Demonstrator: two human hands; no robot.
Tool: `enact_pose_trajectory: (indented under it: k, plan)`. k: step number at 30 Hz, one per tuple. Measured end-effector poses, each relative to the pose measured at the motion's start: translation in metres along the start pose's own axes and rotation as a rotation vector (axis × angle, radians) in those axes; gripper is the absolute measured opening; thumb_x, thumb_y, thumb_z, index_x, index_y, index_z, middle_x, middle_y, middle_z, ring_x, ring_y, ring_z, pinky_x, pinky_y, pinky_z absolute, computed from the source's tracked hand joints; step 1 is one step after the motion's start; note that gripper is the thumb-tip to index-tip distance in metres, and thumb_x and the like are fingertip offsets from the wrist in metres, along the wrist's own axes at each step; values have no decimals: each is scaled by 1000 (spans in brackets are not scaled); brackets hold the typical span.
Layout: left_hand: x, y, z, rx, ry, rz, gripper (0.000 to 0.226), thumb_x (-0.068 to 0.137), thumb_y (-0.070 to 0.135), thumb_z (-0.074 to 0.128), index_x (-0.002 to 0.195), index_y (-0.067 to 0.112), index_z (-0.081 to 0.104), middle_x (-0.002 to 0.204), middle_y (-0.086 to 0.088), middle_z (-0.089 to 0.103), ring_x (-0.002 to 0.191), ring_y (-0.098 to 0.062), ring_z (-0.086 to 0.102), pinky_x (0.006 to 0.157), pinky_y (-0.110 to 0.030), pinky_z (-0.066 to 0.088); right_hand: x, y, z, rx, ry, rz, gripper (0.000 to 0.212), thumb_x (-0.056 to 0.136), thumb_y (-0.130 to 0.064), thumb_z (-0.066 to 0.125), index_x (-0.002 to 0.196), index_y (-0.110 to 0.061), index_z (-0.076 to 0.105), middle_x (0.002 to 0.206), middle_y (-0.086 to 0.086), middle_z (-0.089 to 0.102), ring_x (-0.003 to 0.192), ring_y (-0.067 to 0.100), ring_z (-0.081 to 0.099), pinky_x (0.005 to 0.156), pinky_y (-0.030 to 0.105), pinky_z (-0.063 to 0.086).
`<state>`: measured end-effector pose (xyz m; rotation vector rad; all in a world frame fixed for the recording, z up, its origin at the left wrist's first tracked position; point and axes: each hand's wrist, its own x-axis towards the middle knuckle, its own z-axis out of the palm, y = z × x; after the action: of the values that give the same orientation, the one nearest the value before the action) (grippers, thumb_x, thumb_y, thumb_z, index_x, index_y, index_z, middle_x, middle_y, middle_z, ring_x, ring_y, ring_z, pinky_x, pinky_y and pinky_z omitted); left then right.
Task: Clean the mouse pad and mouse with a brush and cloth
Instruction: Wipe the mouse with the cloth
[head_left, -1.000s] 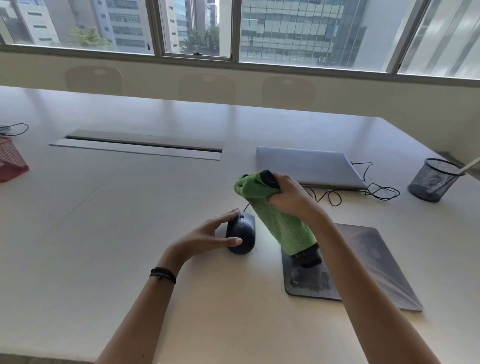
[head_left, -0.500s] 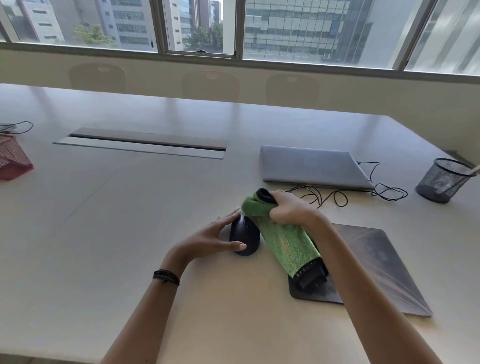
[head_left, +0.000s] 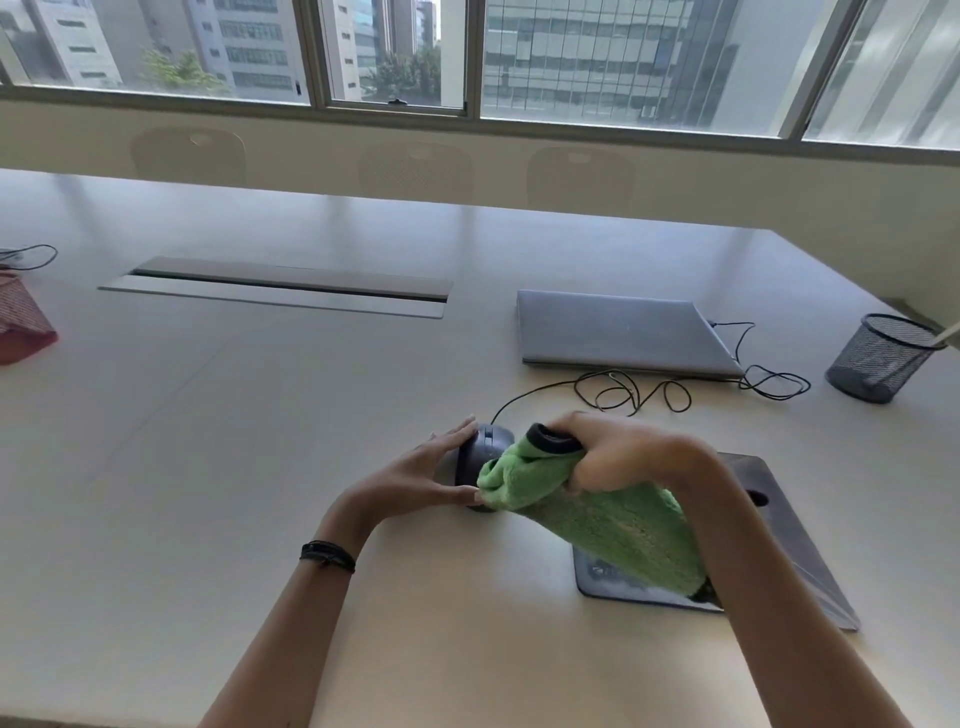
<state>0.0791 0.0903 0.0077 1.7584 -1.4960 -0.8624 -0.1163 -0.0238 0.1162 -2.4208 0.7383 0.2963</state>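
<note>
A black wired mouse (head_left: 478, 457) sits on the table, just left of the dark mouse pad (head_left: 779, 540). My left hand (head_left: 415, 478) cups the mouse's left side, thumb and fingers around it. My right hand (head_left: 623, 457) is shut on a green cloth with black trim (head_left: 613, 525). The cloth's bunched end presses on the mouse's right side, and its tail hangs down over the pad's front left corner. No brush is visible.
A closed grey laptop (head_left: 623, 332) lies behind the pad, with a looped black cable (head_left: 639, 389) in front of it. A black mesh cup (head_left: 878, 358) stands far right, a red mesh basket (head_left: 21, 322) far left. A cable slot (head_left: 280, 291) crosses the table's middle.
My right hand has come down and left with the cloth, from above the mouse onto it. The left hand has stayed on the mouse.
</note>
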Motion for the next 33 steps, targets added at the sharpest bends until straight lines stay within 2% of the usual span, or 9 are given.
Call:
enact_pose_trajectory:
  k: [5, 10, 13, 16, 20, 23, 26, 30, 33]
  plan:
    - [-1, 0, -4, -16, -22, -6, 92, 74, 27, 77, 147, 24, 22, 155, 14, 14, 141, 2, 11, 118, -25, 9, 19, 1, -12, 43, 295, 20, 39, 71, -1, 52, 105, -21, 59, 88, 3, 58, 85, 23, 58, 62, 25, 44]
    - [-1, 4, -4, -82, -53, 53, 83, 75, 21, 76, 142, 32, 29, 152, 16, 26, 135, 11, 22, 106, -3, 17, 41, -14, 3, -54, 285, 23, 41, 71, -4, 49, 108, -17, 58, 102, 11, 61, 93, 29, 58, 70, 29, 45]
    - [-2, 7, -4, -116, -61, 80, 75, 77, 18, 75, 141, 28, 37, 150, 11, 33, 136, 3, 28, 115, -21, 22, 40, -19, 10, -141, 306, -7, 39, 71, -5, 49, 105, -20, 60, 99, 10, 60, 96, 30, 56, 71, 29, 40]
    - [-2, 6, -4, -120, -65, 82, 77, 77, 16, 75, 143, 21, 35, 153, 4, 29, 142, -8, 22, 119, -40, 18, 30, -22, 10, -222, 276, -70, 35, 71, -5, 50, 98, -22, 62, 88, 4, 59, 93, 28, 56, 71, 30, 43]
    - [-1, 5, -4, -83, -63, 74, 81, 77, 15, 75, 145, 20, 31, 156, 1, 19, 144, -7, 11, 120, -39, 12, 15, -30, 9, -263, 179, -142, 32, 70, -1, 49, 90, -25, 59, 88, 3, 62, 88, 26, 56, 71, 33, 48]
    - [-1, 3, -3, -20, -32, 38, 87, 78, 17, 74, 147, 17, 23, 157, 5, 13, 144, -5, 8, 120, -35, 11, 2, -32, 8, -250, 41, -132, 39, 74, 0, 49, 106, -20, 61, 95, 1, 58, 87, 18, 51, 68, 26, 40]
    - [-1, 1, -6, 16, -42, 21, 88, 78, 21, 74, 148, 17, 20, 156, 9, 13, 142, -2, 11, 119, -29, 11, -10, -27, 3, -230, -67, -94, 46, 76, 0, 48, 116, -21, 57, 108, 2, 61, 93, 17, 54, 69, 25, 44]
    - [-2, 4, -7, -104, -40, -18, 70, 87, 20, 63, 146, 15, 25, 155, 9, 16, 140, 1, 15, 118, -25, 11, -8, -16, -5, -146, 139, -93, 45, 70, 1, 48, 106, -23, 61, 95, -1, 59, 96, 21, 56, 74, 27, 42]
    - [-2, 7, -3, -179, 7, -18, 53, 95, 12, 48, 144, 10, 29, 155, 4, 20, 140, -2, 17, 118, -24, 13, -1, -14, 0, -186, 286, -116, 36, 70, -8, 53, 99, -26, 62, 94, 2, 64, 94, 26, 58, 74, 30, 44]
